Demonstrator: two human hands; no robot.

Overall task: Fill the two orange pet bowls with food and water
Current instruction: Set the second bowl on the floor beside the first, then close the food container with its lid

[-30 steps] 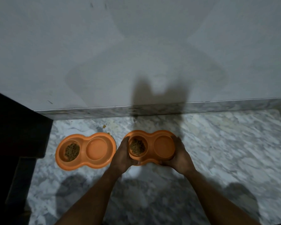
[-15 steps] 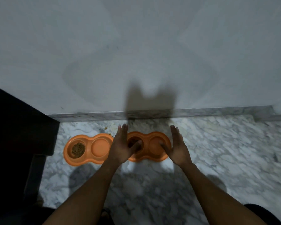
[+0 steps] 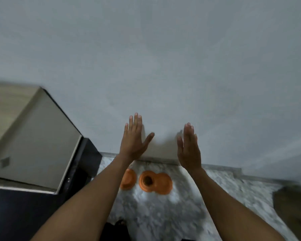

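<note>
I see the 2 orange pet bowls on the marble floor (image 3: 224,197), low in the frame and well below my hands, close to the foot of the grey wall (image 3: 163,58). The right double bowl (image 3: 156,183) lies in full view between my 2 forearms; its left cup holds a dark patch of food, while its right cup looks plain orange, and I cannot tell through the blur whether there is water in it. The left double bowl (image 3: 129,179) sits just beside it with a small gap of floor between them, and my left forearm covers most of it, so only its right cup shows. My left hand (image 3: 133,141) is raised in front of the wall, spread flat with the fingers straight and the thumb angled out to the right, gripping nothing. My right hand (image 3: 189,150) is up at about the same height, also flat and empty, fingers held together and straight, turned more edge-on toward me. The 2 hands are apart from each other and touch no object that I can make out; whether they touch the wall I cannot tell. To the left stands a dark cabinet (image 3: 16,214) with a pale top (image 3: 33,136), its corner near the left bowl. The whole frame is smeared.
</note>
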